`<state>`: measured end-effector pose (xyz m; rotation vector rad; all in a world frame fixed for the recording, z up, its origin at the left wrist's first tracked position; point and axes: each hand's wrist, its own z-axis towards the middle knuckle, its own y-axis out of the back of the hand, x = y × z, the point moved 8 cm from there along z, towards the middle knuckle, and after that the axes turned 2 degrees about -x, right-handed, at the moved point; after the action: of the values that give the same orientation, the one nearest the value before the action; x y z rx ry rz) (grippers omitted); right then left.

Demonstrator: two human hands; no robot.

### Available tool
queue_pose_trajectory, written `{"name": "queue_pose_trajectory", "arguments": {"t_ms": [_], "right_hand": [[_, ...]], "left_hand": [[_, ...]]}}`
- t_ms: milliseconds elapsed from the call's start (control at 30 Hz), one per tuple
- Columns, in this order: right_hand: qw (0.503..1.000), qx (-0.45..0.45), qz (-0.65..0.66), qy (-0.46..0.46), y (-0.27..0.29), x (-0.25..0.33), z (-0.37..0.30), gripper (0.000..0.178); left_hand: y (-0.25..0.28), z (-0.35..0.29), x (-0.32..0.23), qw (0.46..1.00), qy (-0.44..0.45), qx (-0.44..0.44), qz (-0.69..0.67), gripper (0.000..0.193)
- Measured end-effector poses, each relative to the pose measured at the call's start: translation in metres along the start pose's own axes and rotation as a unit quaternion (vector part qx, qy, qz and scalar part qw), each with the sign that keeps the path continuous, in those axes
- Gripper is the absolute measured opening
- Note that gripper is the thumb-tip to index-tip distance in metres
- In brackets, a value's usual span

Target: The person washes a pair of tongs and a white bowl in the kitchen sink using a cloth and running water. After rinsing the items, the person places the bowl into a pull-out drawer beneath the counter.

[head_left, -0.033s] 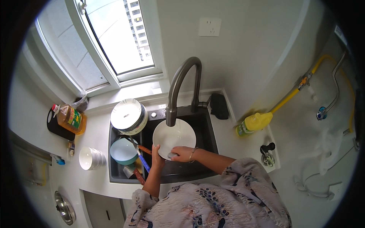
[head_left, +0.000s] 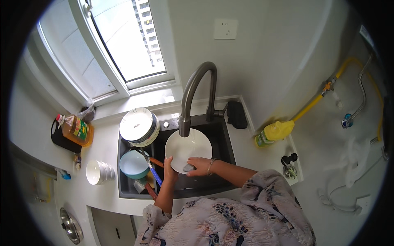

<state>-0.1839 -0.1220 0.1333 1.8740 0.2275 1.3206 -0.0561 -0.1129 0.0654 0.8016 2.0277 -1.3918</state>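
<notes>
A large white bowl (head_left: 188,146) is tilted over the right basin of the dark sink (head_left: 223,164), below the grey faucet (head_left: 185,125). My left hand (head_left: 170,169) is closed on the bowl's near left rim, thumb on the inner side. Against the bowl's near inner edge, my right hand (head_left: 200,167) presses a small grey scrubbing pad (head_left: 188,168), partly hidden by the fingers. In the left basin are a light-blue bowl (head_left: 134,164), a blue-handled utensil (head_left: 156,177) and a cleaver-like tool with a brown handle (head_left: 150,190). Stacked plates (head_left: 136,124) rest at that basin's far end.
Nested white bowls (head_left: 95,172) lie on the counter left of the sink. An oil bottle (head_left: 78,130) stands farther left, and a metal pot lid (head_left: 72,225) is at the lower left. Right of the sink are a black cloth (head_left: 237,115) and a yellow detergent bottle (head_left: 275,133).
My right hand and the grey pad have shifted slightly to the right along the bowl's near edge. My left hand keeps its hold on the rim.
</notes>
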Motion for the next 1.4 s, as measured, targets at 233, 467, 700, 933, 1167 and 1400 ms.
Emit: {"name": "queue_pose_trajectory", "arguments": {"t_ms": [233,467,700,933,1167,1400], "right_hand": [[0.931,-0.033,-0.357,0.069,0.018,-0.004,-0.040,0.012],[0.934,-0.141,-0.321,0.065,0.022,0.011,-0.037,0.007],[0.948,-0.216,-0.234,-0.027,0.006,0.032,-0.007,0.010],[0.915,-0.073,-0.381,0.114,0.037,0.004,-0.045,0.010],[0.923,-0.194,-0.306,0.127,0.024,0.032,-0.029,0.006],[0.968,-0.155,-0.188,0.059,0.011,0.042,-0.031,0.019]], "left_hand": [[-0.035,-0.007,-0.014,0.993,0.097,0.055,0.023,0.054],[-0.066,-0.024,-0.021,0.996,0.067,0.040,-0.036,0.061],[-0.058,-0.031,-0.002,0.997,0.013,-0.002,-0.081,0.058],[-0.041,-0.017,-0.008,0.998,0.051,0.043,-0.024,0.060],[-0.040,-0.021,-0.006,0.994,0.091,0.022,-0.053,0.062],[-0.027,-0.020,-0.006,0.999,0.011,-0.017,-0.038,0.055]]}}
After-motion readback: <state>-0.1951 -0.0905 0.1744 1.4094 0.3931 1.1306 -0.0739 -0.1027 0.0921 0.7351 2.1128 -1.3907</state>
